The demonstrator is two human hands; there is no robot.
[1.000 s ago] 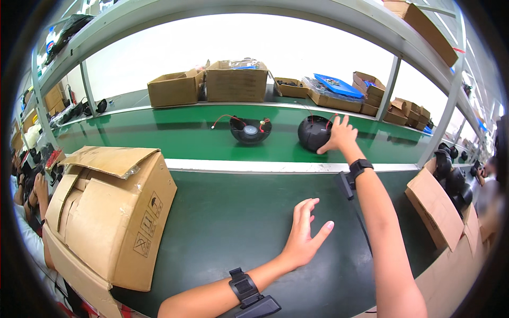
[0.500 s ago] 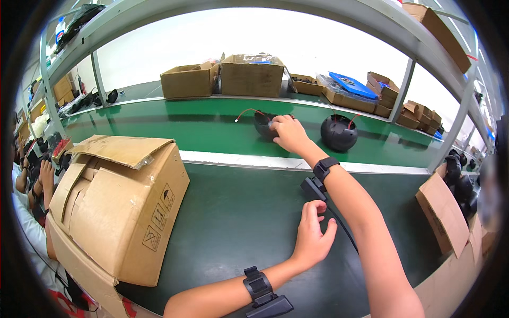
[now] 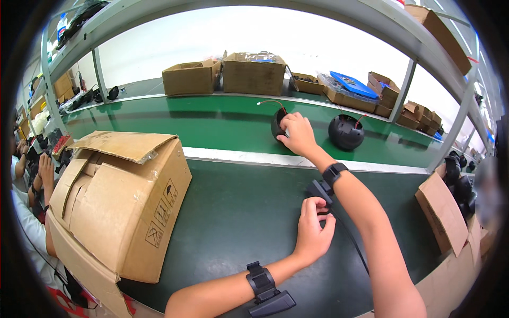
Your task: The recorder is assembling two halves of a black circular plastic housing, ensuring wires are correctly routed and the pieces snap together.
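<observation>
While the dished black plastic shell point(image 3: 276, 126) stands tilted over the long glossy green surface point(image 3: 222, 124), beyond the pale straight rail point(image 3: 233, 155), my right hand point(image 3: 298, 132) grips its right-hand portion, fingers and thumb bent around the edge; the exact contact points are hidden, and I cannot tell whether the shell is lifted clear. A thin red wire with a small white connector point(image 3: 259, 103) extends from its top toward the left. Just to the right, apart from my hand, sits the rounded black plastic housing point(image 3: 345, 135), with red wire at its top. My left hand point(image 3: 313, 236) holds nothing, its fingers loosely curled above the dark green near surface point(image 3: 228, 233). I judge the step in hand to be handling the dished shell beside the housing. The next move calls for a secure edge grip, the loose wire kept free of snags.
</observation>
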